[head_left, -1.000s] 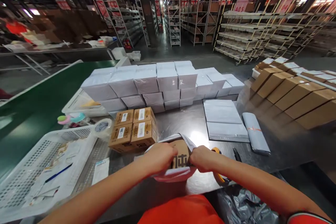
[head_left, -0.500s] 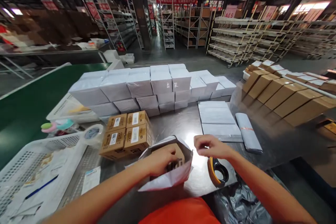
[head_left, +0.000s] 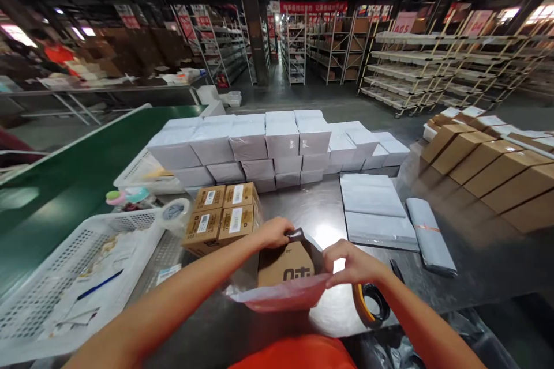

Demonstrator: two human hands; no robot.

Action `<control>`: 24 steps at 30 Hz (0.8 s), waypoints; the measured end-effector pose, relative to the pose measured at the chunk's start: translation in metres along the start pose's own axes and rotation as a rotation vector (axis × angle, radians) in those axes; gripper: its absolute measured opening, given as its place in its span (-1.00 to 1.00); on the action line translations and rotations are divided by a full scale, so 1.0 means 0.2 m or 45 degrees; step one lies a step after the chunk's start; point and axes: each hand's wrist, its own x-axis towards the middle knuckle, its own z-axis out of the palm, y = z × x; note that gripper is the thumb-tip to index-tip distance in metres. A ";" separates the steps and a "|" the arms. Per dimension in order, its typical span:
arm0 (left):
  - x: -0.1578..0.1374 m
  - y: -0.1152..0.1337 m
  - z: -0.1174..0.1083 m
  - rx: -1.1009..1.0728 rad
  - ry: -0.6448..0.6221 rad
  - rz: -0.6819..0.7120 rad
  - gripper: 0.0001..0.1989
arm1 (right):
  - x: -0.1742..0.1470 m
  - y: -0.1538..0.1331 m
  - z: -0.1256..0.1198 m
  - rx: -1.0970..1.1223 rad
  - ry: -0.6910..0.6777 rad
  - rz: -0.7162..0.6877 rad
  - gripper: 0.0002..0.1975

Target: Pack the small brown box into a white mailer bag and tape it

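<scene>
A small brown cardboard box (head_left: 285, 265) with black print sits inside an open grey mailer bag (head_left: 281, 295) on the steel table (head_left: 311, 213), close to me. My left hand (head_left: 272, 232) pinches the bag's far edge above the box. My right hand (head_left: 350, 262) grips the bag's right edge next to the box. The bag's pinkish inner flap lies toward me.
Stacked brown labelled boxes (head_left: 223, 216) stand left of the bag, white wrapped parcels (head_left: 277, 141) behind. Flat mailer bags (head_left: 374, 207) and a rolled one (head_left: 430, 233) lie right, a tape dispenser (head_left: 370, 302) by my right wrist. White baskets (head_left: 64, 277) and a green conveyor (head_left: 64, 173) lie left; cartons (head_left: 485, 167) right.
My left hand moved from inside the bag to its far edge. My right hand came back from above the table and took the bag's right edge. The box now sits deeper in the bag.
</scene>
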 end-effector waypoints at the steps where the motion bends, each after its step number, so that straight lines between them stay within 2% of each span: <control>1: -0.01 0.00 0.02 0.041 0.011 0.055 -0.82 | -0.02 0.00 0.01 -0.005 0.031 -0.057 -0.48; 3: -0.05 0.01 0.07 0.191 0.056 0.196 -0.73 | -0.06 0.01 0.03 -0.056 0.105 -0.164 -0.49; 6: -0.14 0.00 0.15 0.394 0.117 0.408 -0.51 | -0.10 0.02 0.07 -0.115 0.218 -0.205 -0.53; 8: -0.18 0.01 0.18 0.358 0.094 0.486 -0.42 | -0.11 0.02 0.09 -0.112 0.254 -0.229 -0.56; 12: -0.21 0.06 0.18 0.043 -0.065 0.554 -0.36 | -0.10 0.00 0.09 -0.143 0.201 -0.277 -0.59; 15: -0.23 0.03 0.07 -0.484 -0.358 0.602 -0.41 | -0.10 -0.01 0.07 -0.159 0.221 -0.204 -0.60; 16: -0.25 -0.01 0.01 -0.706 -0.383 0.553 -0.47 | -0.10 -0.01 0.07 -0.154 0.240 -0.169 -0.61; 17: -0.27 -0.07 -0.05 -0.903 -0.332 0.469 -0.51 | -0.11 -0.01 0.06 -0.149 0.257 -0.135 -0.62; 18: -0.31 -0.14 -0.10 -1.049 -0.205 0.365 -0.51 | -0.11 -0.01 0.06 -0.148 0.273 -0.104 -0.62; 19: -0.35 -0.21 -0.15 -1.117 -0.048 0.286 -0.49 | -0.11 0.00 0.06 -0.153 0.289 -0.075 -0.61; 20: -0.40 -0.28 -0.19 -1.109 0.085 0.277 -0.46 | -0.12 0.00 0.06 -0.167 0.299 -0.047 -0.61; 21: -0.45 -0.34 -0.20 -1.057 0.153 0.316 -0.41 | -0.13 0.00 0.06 -0.192 0.313 -0.022 -0.61; 22: -0.51 -0.38 -0.19 -0.999 0.146 0.360 -0.36 | -0.13 0.01 0.06 -0.223 0.341 0.001 -0.62; 24: -0.61 -0.43 -0.11 -0.934 0.017 0.389 -0.26 | -0.14 0.02 0.08 -0.275 0.422 0.040 -0.63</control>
